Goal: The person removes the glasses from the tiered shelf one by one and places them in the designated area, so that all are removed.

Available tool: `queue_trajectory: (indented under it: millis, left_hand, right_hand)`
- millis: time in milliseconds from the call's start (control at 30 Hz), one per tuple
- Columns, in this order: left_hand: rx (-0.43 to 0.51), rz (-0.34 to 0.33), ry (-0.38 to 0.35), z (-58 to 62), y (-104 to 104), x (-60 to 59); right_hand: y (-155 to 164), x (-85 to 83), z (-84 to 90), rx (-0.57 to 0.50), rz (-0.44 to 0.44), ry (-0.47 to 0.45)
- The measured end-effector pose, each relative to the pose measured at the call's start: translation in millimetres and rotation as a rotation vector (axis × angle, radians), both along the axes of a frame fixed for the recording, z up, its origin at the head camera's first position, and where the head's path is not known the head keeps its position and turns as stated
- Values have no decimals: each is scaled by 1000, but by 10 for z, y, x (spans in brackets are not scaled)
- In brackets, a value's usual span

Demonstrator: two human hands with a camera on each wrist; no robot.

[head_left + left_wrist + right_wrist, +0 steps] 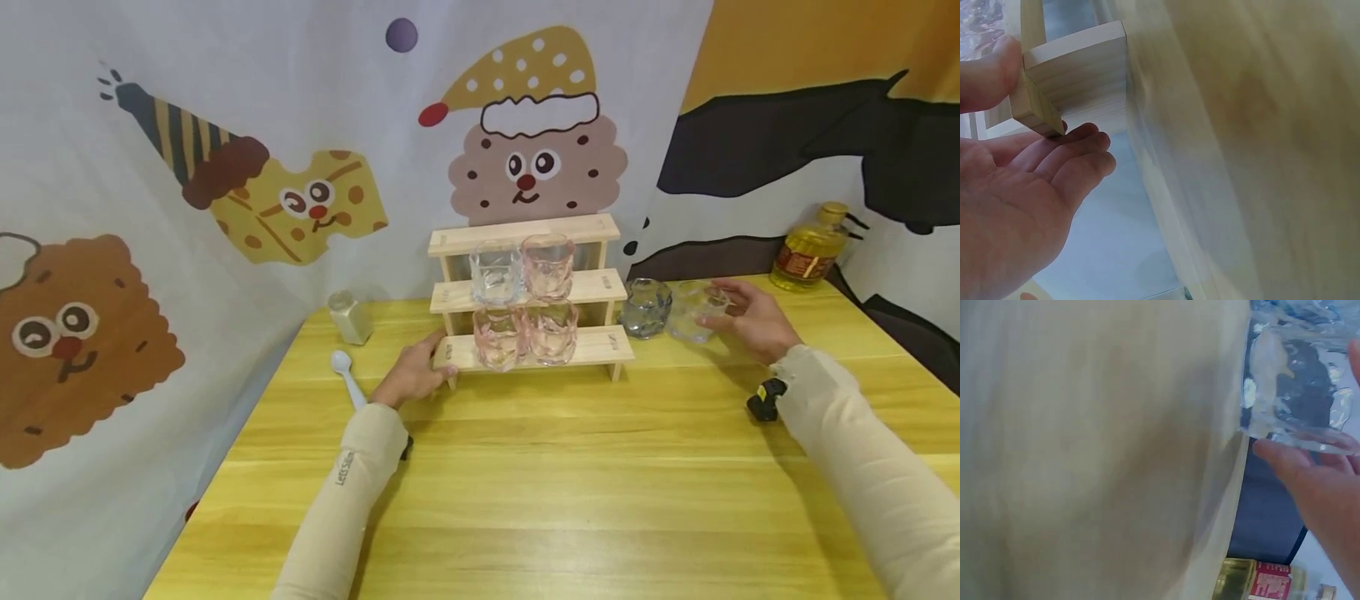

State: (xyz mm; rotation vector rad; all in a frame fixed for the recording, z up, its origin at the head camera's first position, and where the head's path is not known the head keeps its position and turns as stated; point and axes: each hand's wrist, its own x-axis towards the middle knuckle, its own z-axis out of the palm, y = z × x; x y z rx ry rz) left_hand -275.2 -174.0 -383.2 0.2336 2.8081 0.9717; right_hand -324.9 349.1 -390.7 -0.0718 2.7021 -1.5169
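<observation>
A three-step wooden rack [600, 348] stands at the back of the table. My left hand [412, 372] holds the left end of its lowest step; in the left wrist view the thumb [1005, 69] lies on the board and the fingers are beneath. Two pink glasses [498, 340] sit on the lowest step. On the middle step stand a clear glass [495, 275] and another pink glass [547, 268]. To the right of the rack, my right hand [757, 321] grips a second clear glass [692, 315] between thumb and fingers, beside a blue-grey glass [645, 310].
A bottle of yellow oil [806, 254] is at the back right corner. Left of the rack are a small white-filled jar [350, 318] and a pale spoon [342, 364], partly behind the left sleeve. A printed cloth [322, 75] hangs behind the wooden table [540, 483].
</observation>
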Motion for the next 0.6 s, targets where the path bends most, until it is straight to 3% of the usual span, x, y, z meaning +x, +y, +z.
queue_trajectory:
  millis: [300,600]
  left_hand:
    - [9,1,17,2,-19,4]
    - [10,-13,9,-15,-8,-3]
  right_hand:
    - [-130,12,345,172,59,-59]
    - [-343,0,630,182,-35,39]
